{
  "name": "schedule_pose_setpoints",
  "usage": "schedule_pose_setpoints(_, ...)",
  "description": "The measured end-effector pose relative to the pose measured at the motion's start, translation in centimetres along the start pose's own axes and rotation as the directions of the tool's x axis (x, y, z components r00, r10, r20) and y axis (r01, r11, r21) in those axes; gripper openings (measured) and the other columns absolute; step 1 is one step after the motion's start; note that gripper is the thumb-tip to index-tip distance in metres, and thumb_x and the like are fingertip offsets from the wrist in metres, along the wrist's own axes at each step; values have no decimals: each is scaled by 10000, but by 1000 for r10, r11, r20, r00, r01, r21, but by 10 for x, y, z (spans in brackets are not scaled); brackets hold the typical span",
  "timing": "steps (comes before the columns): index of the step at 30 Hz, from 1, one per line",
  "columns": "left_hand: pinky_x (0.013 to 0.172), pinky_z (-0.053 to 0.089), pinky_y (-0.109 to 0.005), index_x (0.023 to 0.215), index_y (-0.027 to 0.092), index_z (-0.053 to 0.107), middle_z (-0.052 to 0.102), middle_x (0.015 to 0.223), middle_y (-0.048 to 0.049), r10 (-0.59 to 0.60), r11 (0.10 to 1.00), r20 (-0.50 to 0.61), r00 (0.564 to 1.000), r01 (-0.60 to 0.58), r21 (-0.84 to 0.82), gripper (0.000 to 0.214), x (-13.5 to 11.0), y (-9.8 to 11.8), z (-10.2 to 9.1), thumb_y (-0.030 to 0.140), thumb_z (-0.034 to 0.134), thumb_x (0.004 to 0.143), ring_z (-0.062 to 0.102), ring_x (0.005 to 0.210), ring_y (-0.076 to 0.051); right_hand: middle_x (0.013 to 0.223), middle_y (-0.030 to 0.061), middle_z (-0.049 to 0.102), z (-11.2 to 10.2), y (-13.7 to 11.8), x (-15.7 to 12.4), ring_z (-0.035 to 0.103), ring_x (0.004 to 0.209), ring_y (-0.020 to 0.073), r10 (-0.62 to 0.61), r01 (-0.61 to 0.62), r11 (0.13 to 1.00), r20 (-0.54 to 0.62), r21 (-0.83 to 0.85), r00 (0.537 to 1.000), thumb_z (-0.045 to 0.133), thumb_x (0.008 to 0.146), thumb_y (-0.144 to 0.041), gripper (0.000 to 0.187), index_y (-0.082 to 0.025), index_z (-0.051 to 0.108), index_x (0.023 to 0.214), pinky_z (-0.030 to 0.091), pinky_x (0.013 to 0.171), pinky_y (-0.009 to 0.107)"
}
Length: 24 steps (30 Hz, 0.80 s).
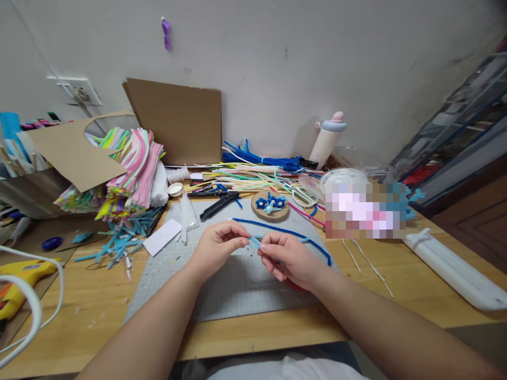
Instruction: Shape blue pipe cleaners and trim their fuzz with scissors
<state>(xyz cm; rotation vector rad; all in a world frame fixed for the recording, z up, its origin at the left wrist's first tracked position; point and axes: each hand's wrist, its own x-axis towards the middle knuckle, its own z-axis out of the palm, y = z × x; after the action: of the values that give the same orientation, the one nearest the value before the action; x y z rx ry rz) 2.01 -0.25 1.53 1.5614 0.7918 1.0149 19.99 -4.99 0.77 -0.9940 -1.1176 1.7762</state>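
Note:
Both my hands meet over the grey cutting mat (237, 285). My left hand (217, 245) pinches one end of a light blue pipe cleaner piece (254, 242). My right hand (287, 258) pinches its other end, fingers closed. A dark blue pipe cleaner (285, 232) runs across the mat just behind my hands and curves down past my right wrist. A round wooden disc with small blue flowers (271, 205) lies beyond them.
Stacks of coloured pipe cleaners (130, 169) and cardboard (178, 119) stand at the back left. A yellow glue gun (19, 282) lies at the left edge. Black clips (219, 205), scissors (303, 196), a bottle (327, 140) and a white tube (455, 269) surround the mat.

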Motion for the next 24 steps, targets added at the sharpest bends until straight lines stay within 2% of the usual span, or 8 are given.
schedule_pose_setpoints(7, 620, 448, -267, 668, 157, 667, 628, 679, -27, 2, 998, -22, 1000, -1, 59, 90, -2, -2, -1, 243, 693, 680, 552, 654, -136, 485, -45, 566, 1, 3, -1, 421, 311, 39, -11, 12, 1000, 20, -20, 1000, 632, 755, -382, 249, -155, 538, 714, 296, 302, 132)
schedule_pose_setpoints(21, 627, 445, -273, 607, 163, 640, 613, 638, -21, 65, 997, 5, 998, -65, 41, 140, -2, -4, -3, 262, 687, 695, 554, 650, -139, 477, -44, 562, 2, 3, -2, 413, 305, 41, -6, 7, 999, 28, -50, 1000, 624, 756, -387, 253, -155, 533, 710, 273, 305, 142)
schedule_pose_setpoints(24, 631, 447, -269, 608, 157, 635, 610, 646, -23, 28, 999, 24, 999, -29, 42, 150, -1, -2, -4, 265, 691, 695, 554, 654, -136, 484, -44, 564, 2, 2, -3, 421, 310, 45, -13, 15, 998, 28, -64, 1000, 616, 763, -389, 250, -159, 531, 717, 282, 309, 146)
